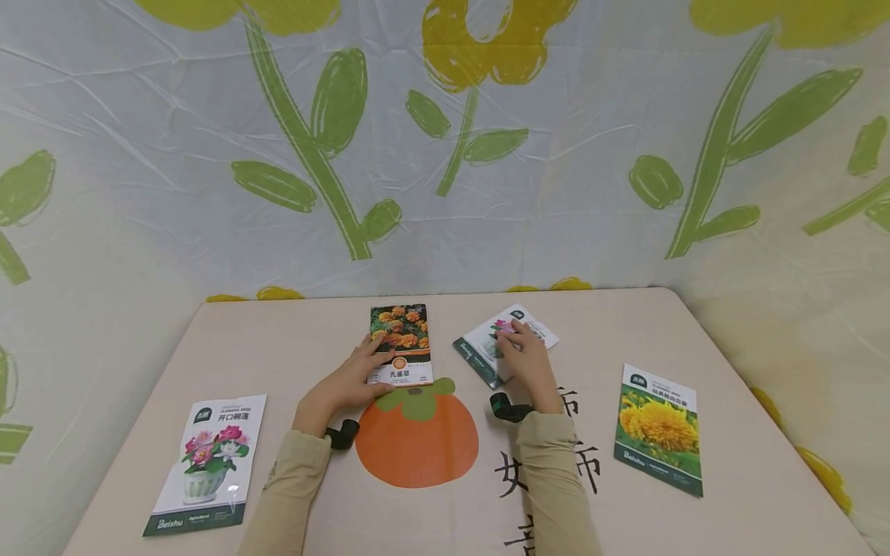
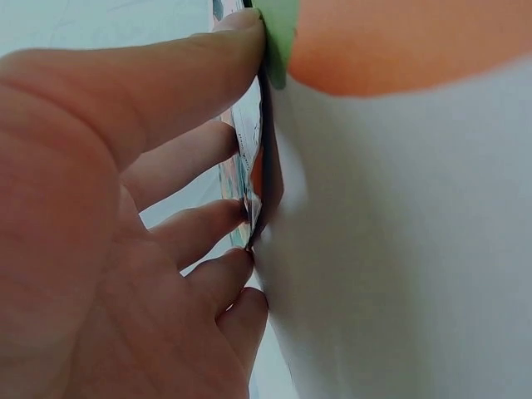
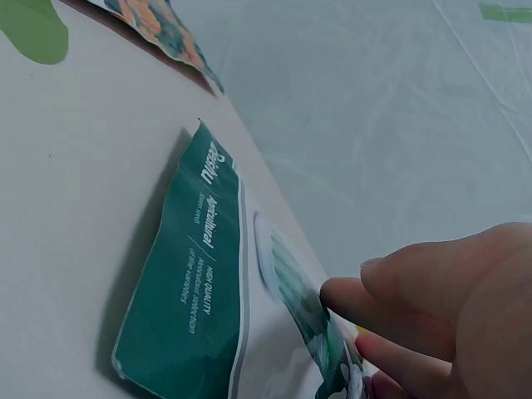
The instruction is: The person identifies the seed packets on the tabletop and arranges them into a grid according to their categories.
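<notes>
A marigold seed packet lies upright-facing at the back middle of the table, orange flowers printed on it. My left hand rests on its left side, fingers spread over the edge and thumb near the lower corner. In the left wrist view those fingertips touch the packet's edge. To the right, a white and green seed packet with a pink flower print lies tilted. My right hand touches its printed face with relaxed fingers. The right wrist view shows its green band flat-facing, with fingertips farther along.
At the front left lies another white and green packet showing potted pink flowers. A yellow-flower packet is on the right. The table cover carries an orange fruit print and black characters. Behind stands a flower-print curtain.
</notes>
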{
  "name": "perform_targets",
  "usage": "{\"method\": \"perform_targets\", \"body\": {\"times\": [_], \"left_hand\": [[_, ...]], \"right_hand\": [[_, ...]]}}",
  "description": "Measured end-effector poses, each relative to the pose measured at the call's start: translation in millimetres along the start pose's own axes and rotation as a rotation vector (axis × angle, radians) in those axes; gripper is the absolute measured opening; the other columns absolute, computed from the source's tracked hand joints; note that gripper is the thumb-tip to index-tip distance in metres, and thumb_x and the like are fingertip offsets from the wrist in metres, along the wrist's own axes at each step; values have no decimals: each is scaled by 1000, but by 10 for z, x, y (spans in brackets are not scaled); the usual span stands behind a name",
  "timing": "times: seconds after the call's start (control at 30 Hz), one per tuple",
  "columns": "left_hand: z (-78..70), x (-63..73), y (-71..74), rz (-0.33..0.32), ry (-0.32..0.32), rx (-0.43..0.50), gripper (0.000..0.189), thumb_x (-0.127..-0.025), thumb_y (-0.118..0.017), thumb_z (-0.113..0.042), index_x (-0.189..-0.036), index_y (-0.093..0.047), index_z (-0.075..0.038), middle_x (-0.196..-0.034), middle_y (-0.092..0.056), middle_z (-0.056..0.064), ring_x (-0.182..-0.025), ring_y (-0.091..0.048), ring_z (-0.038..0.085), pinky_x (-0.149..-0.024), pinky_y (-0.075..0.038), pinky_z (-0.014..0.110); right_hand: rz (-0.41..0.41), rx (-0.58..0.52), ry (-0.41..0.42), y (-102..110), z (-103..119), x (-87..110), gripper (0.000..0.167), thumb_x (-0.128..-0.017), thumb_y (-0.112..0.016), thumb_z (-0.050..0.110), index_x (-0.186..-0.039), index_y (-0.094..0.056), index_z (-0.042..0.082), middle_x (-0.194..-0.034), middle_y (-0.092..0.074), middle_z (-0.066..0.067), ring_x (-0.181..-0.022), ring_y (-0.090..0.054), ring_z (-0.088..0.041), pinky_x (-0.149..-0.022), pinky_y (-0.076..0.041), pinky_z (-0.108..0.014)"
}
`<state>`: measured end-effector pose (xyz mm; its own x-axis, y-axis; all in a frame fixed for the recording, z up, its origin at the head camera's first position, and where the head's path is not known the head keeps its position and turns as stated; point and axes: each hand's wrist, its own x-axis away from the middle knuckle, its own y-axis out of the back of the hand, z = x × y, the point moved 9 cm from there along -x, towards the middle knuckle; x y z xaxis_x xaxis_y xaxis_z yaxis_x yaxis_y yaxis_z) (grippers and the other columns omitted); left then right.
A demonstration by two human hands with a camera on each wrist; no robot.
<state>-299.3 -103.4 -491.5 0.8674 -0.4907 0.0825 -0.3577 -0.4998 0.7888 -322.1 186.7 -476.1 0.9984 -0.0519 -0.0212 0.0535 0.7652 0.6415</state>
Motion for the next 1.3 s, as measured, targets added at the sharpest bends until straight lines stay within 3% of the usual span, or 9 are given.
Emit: {"method": "perform_targets", "body": {"times": [0.33, 0.67, 0.9, 1.3], "left_hand": [[17, -7, -7, 4, 14, -2, 63, -94, -70, -23, -148, -46, -3, -164, -11, 19, -149, 1, 44, -116, -14, 62], [33, -12, -15, 6, 22, -10, 63, -94, -69, -24, -149, -45, -4, -164, -11, 19, -149, 1, 44, -117, -15, 61], [32, -17, -15, 4, 22, -18, 63, -94, -69, -23, -149, -45, -4, -164, -11, 19, -149, 0, 45, -116, -17, 62], [20, -28, -10, 0, -9, -12, 63, -94, -69, -22, -149, -43, -3, -164, -11, 20, -149, 1, 44, -117, -15, 62]], "right_hand": [[17, -24, -45, 34, -53, 6, 38, -101, -51, 21, -132, -63, 1, -160, -31, -12, -151, -12, -32, -120, -6, -54], [-17, -10, -1, 30, -37, -4, 42, -89, -70, 12, -127, -64, -4, -157, -30, -23, -150, -7, -41, -120, -10, -55], [-2, -10, 10, 25, -38, -6, 51, -89, -72, 14, -135, -57, -4, -158, -26, -26, -149, -6, -43, -119, -10, -56], [-22, -30, 39, 52, -9, 21, 50, -87, -74, 16, -132, -62, -1, -158, -28, -25, -149, -9, -43, -118, -12, -60]]}}
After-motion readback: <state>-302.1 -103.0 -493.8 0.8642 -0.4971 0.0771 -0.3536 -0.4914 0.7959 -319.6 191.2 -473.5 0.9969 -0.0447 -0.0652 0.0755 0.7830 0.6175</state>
